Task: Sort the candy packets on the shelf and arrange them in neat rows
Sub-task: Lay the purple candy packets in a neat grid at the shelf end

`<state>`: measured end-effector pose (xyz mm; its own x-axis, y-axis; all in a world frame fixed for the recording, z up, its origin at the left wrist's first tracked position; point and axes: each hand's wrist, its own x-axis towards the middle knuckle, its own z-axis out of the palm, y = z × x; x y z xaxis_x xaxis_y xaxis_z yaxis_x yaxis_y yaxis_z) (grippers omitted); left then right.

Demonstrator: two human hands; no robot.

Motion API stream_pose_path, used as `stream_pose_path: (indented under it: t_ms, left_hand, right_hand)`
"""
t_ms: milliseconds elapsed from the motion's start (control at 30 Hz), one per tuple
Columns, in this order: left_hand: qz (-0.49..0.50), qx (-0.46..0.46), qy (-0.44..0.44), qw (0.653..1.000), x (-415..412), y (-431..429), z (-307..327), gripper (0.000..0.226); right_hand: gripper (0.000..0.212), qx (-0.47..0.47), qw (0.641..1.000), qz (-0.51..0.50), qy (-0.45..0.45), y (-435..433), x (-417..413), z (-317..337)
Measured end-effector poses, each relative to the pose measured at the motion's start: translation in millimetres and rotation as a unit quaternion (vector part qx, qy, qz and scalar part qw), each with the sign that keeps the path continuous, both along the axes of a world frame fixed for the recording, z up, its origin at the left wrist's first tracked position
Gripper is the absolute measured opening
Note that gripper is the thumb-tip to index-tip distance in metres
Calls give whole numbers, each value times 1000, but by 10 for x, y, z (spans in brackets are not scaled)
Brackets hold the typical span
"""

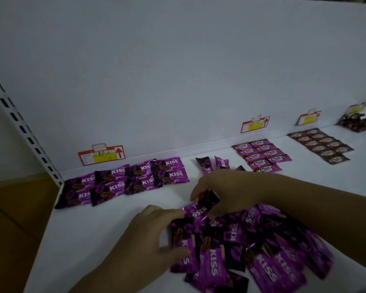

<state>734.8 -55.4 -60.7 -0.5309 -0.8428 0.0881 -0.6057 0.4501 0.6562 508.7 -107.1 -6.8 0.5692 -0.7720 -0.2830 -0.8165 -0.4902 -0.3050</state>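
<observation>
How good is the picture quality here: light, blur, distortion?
Head view: dim, bluish light throughout; KISS pile lettering reads, but its right edge smears; the dark packet in the right hand shows no detail; far packets are soft, print unreadable; the wide-angle lens slants the shelf upright.

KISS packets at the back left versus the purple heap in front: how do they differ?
The back-left packets lie in two rough rows, logos upright; the front heap is jumbled, overlapping. No hand touches the back-left packets; the left hand and right hand grip packets in the front heap. Both wear purple KISS wrappers.
</observation>
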Motion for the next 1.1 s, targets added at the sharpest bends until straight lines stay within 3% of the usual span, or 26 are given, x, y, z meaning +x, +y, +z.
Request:
stream_pose_path:
  t_ms: [133,267,400,500,567,633,733,833,900,1000,1100]
  left_hand:
    - [58,12,48,997,68,-7,0,56]
    - [137,122,209,960,147,-72,3,63]
    - [188,184,282,923,291,-181,92,55]
    - [227,214,287,906,466,-253,144,39]
    - [259,207,288,899,644,-264,170,29]
    - [286,167,271,904,819,-242,177,25]
    - [345,78,190,916,1058,-123,105,28]
    - [391,36,117,912,1141,-9,19,30]
    - [398,-31,82,913,1145,50,-7,33]
    - [310,-146,-1,940,1146,167,-3,28]
    - [192,-156,-117,962,1148,267,-53,29]
  right_hand:
    - [33,-12,999,-30,-23,-15,34,-18]
    - [10,-64,993,-60,-83,-42,110,-30]
    - [21,-51,970,-135,-194,-95,255,15]
    - [27,9,936,-159,-316,-104,401,43]
    - [35,59,903,-160,-396,-101,542,33]
    - [31,62,889,-171,-420,-101,676,-13]
    - [26,24,927,-156,-341,-103,892,-141]
    - [17,-69,979,-83,-172,-81,977,-275]
    - [12,-133,985,-38,-102,-60,971,-300]
    - [26,-151,984,8,-98,-31,942,-277]
    - [40,-164,982,50,-75,12,904,-263]
